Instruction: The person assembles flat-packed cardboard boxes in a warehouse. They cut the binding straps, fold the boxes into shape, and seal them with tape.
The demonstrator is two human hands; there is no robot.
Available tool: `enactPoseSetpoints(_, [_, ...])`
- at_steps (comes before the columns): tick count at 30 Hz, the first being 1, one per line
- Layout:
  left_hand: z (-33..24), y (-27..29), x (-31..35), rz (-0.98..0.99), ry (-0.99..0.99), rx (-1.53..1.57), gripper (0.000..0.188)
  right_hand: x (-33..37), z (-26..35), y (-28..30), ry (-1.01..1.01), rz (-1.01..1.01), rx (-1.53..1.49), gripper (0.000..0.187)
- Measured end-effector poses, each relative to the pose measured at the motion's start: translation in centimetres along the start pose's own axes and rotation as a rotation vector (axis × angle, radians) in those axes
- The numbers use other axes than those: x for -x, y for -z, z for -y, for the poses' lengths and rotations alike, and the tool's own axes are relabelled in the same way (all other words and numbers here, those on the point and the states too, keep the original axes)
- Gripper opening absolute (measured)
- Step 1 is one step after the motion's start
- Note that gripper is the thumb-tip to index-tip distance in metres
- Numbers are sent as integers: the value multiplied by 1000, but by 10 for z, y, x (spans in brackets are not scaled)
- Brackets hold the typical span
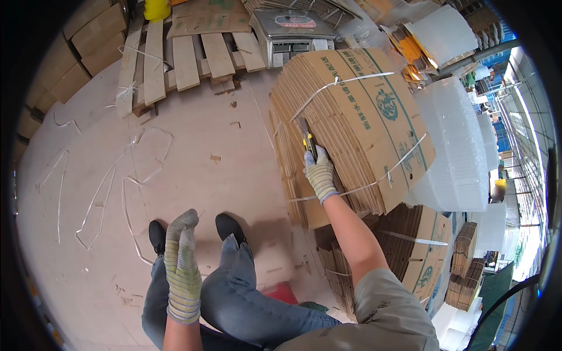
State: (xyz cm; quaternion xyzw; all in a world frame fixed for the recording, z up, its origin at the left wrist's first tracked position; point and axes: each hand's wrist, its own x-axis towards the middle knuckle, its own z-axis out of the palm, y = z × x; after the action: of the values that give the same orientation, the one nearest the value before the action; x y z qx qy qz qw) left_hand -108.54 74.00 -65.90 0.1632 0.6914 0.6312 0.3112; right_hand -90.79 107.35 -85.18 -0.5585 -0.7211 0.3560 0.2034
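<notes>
My right hand [321,175], in a striped knit glove, grips a black and yellow utility knife [309,142]. The knife's tip is beside the white strap [316,95] that runs round a bundle of flattened cardboard boxes [374,105]. A second strap [404,159] crosses the bundle nearer to me. In front of my legs, my left hand [182,266] is raised in a similar glove with darkened fingertips. Its fingers are stretched out close together, and I see nothing held in it.
Cut white strapping [111,175] and cardboard scraps lie on the floor. A wooden pallet [184,61] and a scale [293,29] stand at the far side. More strapped cardboard [418,248] and wrapped white stacks [453,140] are at the right. Brown cartons [73,79] are piled far left.
</notes>
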Motion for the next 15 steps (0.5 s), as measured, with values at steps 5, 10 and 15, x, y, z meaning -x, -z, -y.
enactPoseSetpoints(5, [10, 2, 4, -71, -4, -2, 31, -6, -4, -7, -52, 20, -129, 34])
enactPoseSetpoints(10, [1, 10, 3, 7, 119, -7, 35, -23, 60, -2, -224, 270, -596, 25])
enactPoseSetpoints(15, [-3, 17, 4, 5, 151, -41, 37, 26, 86, -40, 213, 1360, 690, 18])
